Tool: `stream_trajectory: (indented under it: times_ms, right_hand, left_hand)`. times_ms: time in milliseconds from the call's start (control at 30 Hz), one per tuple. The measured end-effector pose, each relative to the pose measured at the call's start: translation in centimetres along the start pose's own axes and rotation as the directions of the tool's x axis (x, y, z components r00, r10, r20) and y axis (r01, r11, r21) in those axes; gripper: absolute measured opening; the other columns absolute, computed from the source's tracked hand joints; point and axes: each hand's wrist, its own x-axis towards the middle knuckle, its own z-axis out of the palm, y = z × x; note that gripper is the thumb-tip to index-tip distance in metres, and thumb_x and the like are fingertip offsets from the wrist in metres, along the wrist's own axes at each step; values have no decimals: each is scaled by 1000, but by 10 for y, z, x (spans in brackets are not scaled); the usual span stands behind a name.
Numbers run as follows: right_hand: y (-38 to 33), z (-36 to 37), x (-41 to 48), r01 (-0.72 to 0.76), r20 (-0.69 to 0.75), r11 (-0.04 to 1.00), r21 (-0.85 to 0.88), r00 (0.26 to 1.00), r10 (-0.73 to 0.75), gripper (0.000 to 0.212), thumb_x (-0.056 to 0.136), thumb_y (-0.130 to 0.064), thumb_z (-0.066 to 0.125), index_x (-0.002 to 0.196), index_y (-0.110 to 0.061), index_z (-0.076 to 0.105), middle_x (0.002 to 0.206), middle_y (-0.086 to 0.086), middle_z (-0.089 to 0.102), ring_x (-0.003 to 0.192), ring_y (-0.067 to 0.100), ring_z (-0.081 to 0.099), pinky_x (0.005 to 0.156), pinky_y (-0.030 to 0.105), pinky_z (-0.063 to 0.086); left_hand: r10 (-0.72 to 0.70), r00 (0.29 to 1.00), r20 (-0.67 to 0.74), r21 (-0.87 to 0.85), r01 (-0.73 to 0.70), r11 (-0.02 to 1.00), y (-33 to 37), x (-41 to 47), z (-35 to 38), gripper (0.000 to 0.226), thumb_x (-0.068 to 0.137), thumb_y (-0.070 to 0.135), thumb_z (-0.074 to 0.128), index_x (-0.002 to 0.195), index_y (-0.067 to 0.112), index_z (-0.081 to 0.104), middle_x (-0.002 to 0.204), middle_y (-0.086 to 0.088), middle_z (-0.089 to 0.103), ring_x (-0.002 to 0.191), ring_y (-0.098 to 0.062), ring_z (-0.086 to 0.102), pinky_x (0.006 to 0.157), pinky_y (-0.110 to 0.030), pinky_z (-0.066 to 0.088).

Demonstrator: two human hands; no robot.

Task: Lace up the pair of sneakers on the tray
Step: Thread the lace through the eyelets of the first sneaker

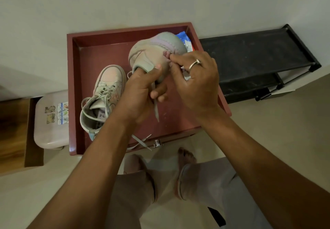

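A dark red tray (85, 54) holds a pair of pale pink-grey sneakers. The left sneaker (105, 93) lies flat in the tray, laced, with its lace ends trailing over the front rim. The other sneaker (153, 50) is lifted and tilted over the middle of the tray. My left hand (141, 93) grips it by the tongue and opening, and a grey lace end (156, 110) hangs below that hand. My right hand (194, 82), wearing a ring, pinches the lace at an eyelet on the sneaker's side.
A blue and white packet (186, 41) lies in the tray's far right corner. A black rack (253, 59) stands to the right, a pale stool (50, 121) and a wooden cabinet (12, 132) to the left. My bare feet are below the tray, and a wall is behind it.
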Motion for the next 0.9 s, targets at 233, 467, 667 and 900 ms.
stream_trajectory:
  times_ms: [233, 467, 667, 900]
  right_hand:
    - [-10, 12, 2, 86, 90, 996, 31, 992, -88, 14, 91, -20, 72, 101, -13, 79, 88, 2, 71, 82, 22, 63, 72, 41, 49]
    - [-3, 9, 12, 83, 129, 996, 30, 988, -86, 16, 92, -21, 70, 103, -13, 78, 91, 3, 72, 86, 22, 63, 76, 39, 50]
    - [5, 0, 23, 56, 109, 998, -12, 993, -54, 16, 94, -26, 68, 102, -17, 78, 89, 0, 72, 85, 20, 62, 75, 32, 45]
    - [2, -2, 19, 67, 170, 997, 38, 983, -73, 18, 95, -28, 66, 103, -16, 78, 89, 0, 73, 85, 19, 63, 75, 38, 49]
  left_hand:
    - [26, 999, -39, 68, -24, 997, -2, -1, -7, 33, 103, 3, 37, 134, -10, 38, 60, 2, 57, 37, -1, 38, 43, -20, 42]
    - [29, 999, -25, 110, -26, 994, -4, 1, -4, 34, 103, 1, 37, 135, -11, 36, 60, -1, 54, 39, -4, 41, 46, -23, 46]
    - [10, 999, -44, 119, -5, 993, -5, 2, -3, 37, 97, -9, 42, 134, -6, 38, 74, -11, 47, 42, -7, 46, 50, -26, 50]
    - [0, 1000, -22, 121, 3, 993, -7, 3, -5, 38, 92, -11, 45, 130, -14, 40, 63, -13, 48, 41, -9, 47, 52, -29, 52]
